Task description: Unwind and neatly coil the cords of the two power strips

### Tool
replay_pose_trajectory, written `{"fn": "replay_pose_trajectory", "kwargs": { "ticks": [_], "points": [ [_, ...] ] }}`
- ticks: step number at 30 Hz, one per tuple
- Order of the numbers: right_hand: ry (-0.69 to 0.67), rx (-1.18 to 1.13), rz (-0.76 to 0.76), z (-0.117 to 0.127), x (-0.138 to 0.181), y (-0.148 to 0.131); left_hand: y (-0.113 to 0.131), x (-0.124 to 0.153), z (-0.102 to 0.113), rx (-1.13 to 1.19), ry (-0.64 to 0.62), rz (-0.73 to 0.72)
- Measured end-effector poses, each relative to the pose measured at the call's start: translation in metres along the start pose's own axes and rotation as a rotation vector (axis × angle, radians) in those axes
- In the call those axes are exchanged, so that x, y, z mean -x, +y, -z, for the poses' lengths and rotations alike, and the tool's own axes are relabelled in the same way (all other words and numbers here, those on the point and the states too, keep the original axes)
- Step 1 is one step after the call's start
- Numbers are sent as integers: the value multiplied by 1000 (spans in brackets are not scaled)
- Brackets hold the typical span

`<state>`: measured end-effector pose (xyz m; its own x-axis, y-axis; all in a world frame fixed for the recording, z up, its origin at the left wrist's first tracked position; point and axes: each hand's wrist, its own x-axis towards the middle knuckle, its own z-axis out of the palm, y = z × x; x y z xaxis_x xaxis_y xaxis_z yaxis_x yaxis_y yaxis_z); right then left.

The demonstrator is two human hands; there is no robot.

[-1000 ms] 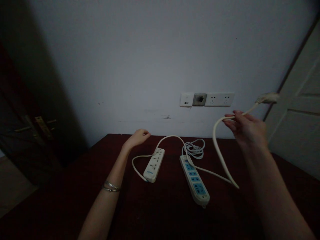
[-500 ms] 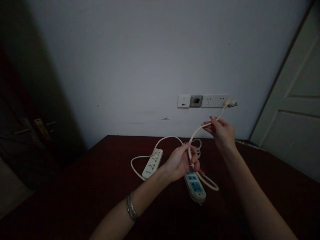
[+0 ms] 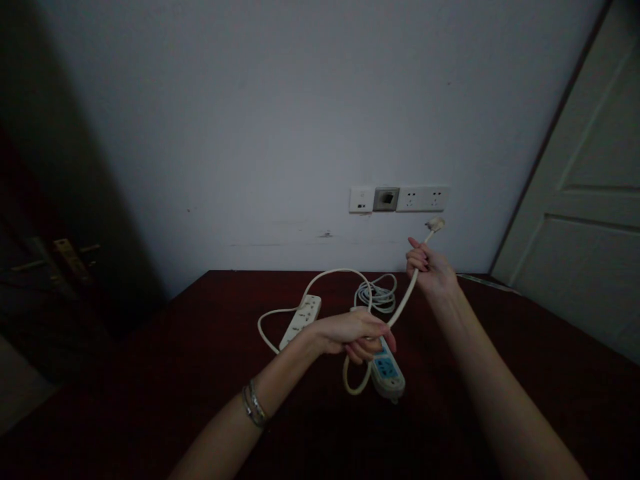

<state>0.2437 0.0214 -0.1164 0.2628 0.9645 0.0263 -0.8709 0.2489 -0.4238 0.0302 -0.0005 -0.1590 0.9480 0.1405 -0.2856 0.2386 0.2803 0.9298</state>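
Observation:
My left hand (image 3: 353, 333) is closed around a cream power cord (image 3: 403, 303), with a loop of it hanging below the fist. My right hand (image 3: 427, 267) is closed on the same cord higher up, just below its plug (image 3: 436, 224), which points up toward the wall sockets (image 3: 423, 198). Under my left hand lies a white power strip with blue outlets (image 3: 386, 369), partly hidden by the fingers. A second, all-white power strip (image 3: 301, 319) lies to the left on the dark red table (image 3: 150, 387).
A bundle of thin white cable (image 3: 379, 295) lies at the back of the table near the wall. A dark door with a brass handle (image 3: 65, 257) stands at the left, a white door (image 3: 580, 220) at the right.
My left hand left the table's back, took hold of the cord and drew it down. My right hand moved left and lower, and the plug came down below the wall sockets.

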Motion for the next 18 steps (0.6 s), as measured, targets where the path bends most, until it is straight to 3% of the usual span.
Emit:
{"fn": "replay_pose_trajectory", "kwargs": {
  "ticks": [5,8,13,18],
  "points": [
    [-50,52,-88,-7,5,10,-13,-16,-6,-46,-80,109],
    [-101,74,-62,-19,15,14,-21,-26,-7,0,-86,156],
    [-156,79,-56,-37,37,22,-33,-39,-1,49,-46,165],
    [-168,11,-90,-42,43,17,-35,-36,-2,74,-139,130]
  ]
}}
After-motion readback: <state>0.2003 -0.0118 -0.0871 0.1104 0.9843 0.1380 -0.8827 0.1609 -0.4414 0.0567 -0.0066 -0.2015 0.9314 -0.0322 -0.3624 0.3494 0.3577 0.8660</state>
